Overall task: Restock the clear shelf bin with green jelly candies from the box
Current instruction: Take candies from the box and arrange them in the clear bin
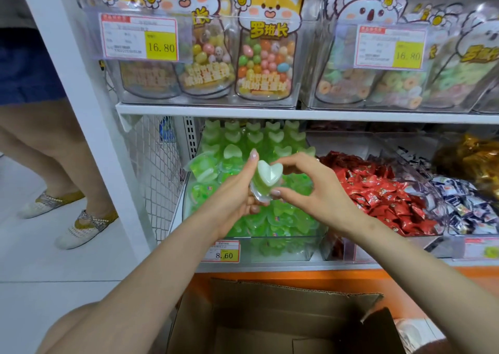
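Placing step: the left grip [237, 191] cradles and the right grip [310, 188] pinches one heart-shaped green jelly candy [268, 176] over the middle of the clear bin [283, 245]. The next move is probably to lower it onto the pile, then reach into the box [270, 313].

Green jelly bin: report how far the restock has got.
Mostly done, it seems: the clear bin already holds upright rows of green jelly cups at the back and a loose heap in front. In hand: the left hand and right hand grip one heart-shaped jelly cup above the heap. Left: placing it; the cardboard box shows no candies in its visible part.
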### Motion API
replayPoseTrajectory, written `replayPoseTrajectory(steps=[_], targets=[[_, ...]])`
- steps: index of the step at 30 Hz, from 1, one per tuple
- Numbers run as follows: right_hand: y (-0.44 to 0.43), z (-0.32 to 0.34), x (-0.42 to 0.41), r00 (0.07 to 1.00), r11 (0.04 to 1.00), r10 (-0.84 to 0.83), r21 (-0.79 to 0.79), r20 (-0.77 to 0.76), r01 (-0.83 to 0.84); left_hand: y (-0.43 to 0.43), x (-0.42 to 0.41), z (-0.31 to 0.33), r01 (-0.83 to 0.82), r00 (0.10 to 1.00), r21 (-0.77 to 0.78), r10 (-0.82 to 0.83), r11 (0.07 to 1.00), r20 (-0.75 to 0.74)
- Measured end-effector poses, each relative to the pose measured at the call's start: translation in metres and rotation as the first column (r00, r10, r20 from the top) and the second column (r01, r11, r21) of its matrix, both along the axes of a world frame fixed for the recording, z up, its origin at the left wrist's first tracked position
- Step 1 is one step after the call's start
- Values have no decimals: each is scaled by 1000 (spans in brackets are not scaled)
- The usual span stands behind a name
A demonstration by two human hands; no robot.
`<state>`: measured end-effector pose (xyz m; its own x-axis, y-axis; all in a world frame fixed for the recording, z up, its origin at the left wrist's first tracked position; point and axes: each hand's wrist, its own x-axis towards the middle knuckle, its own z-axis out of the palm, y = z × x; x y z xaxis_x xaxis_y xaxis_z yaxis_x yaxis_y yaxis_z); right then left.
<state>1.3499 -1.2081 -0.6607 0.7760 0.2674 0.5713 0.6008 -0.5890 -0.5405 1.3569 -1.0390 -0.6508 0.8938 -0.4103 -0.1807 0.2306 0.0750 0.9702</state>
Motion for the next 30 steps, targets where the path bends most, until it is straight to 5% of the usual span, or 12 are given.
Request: replayPoseTrajectory(steps=[8, 20, 30], targets=[[3, -3, 1, 992, 995, 96, 17, -88, -95, 5, -8, -1, -14, 986, 90, -1, 996, 169], [9, -7, 2, 998, 997, 59, -44, 29, -57, 7, -9, -5, -16, 997, -45, 19, 999, 78], [11, -10, 2, 1000, 999, 22, -32, 0, -22, 7, -6, -9, -125, 982, 56, 116, 991, 150]])
